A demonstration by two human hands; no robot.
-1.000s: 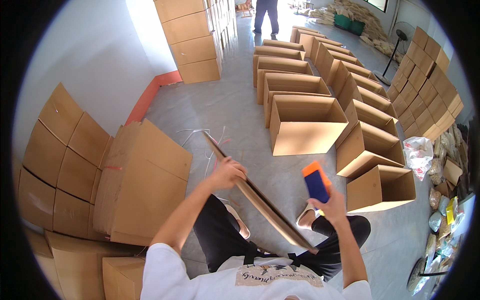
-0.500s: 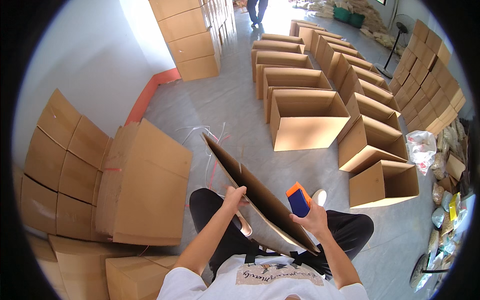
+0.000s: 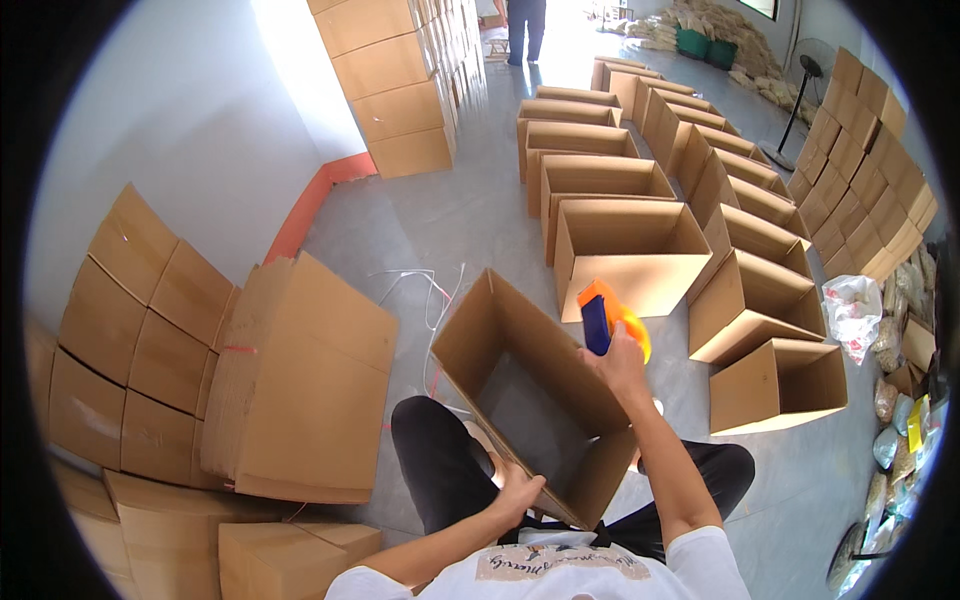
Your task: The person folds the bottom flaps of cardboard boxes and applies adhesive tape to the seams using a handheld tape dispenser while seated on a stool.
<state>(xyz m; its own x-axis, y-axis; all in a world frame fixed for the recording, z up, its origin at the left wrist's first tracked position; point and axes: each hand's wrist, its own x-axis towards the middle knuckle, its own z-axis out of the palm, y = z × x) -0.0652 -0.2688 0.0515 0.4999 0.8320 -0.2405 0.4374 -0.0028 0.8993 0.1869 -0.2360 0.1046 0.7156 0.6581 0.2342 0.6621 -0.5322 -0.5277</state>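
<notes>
Between my knees an open cardboard box (image 3: pixel 560 378) stands squared out, and the grey floor shows through its open bottom. My left hand (image 3: pixel 518 496) is closed on the box's near left edge. In my right hand (image 3: pixel 622 362) is an orange and dark blue tape dispenser (image 3: pixel 596 322) with a yellow roll, held over the far right edge of the box. The right fingers are wrapped round the dispenser and partly hidden.
Rows of opened boxes (image 3: pixel 632 240) stand ahead and to the right. At left leans a stack of flat cardboard (image 3: pixel 310 390). Loose white straps (image 3: pixel 430 290) lie on the floor. A plastic bag (image 3: pixel 852 308) and a standing fan (image 3: pixel 800 105) are at right. A person (image 3: pixel 525 30) stands far ahead.
The flattened box has been spread into an open rectangle. My left hand moved down and nearer along its edge; my right hand moved forward with the tape dispenser. The distant person has shifted.
</notes>
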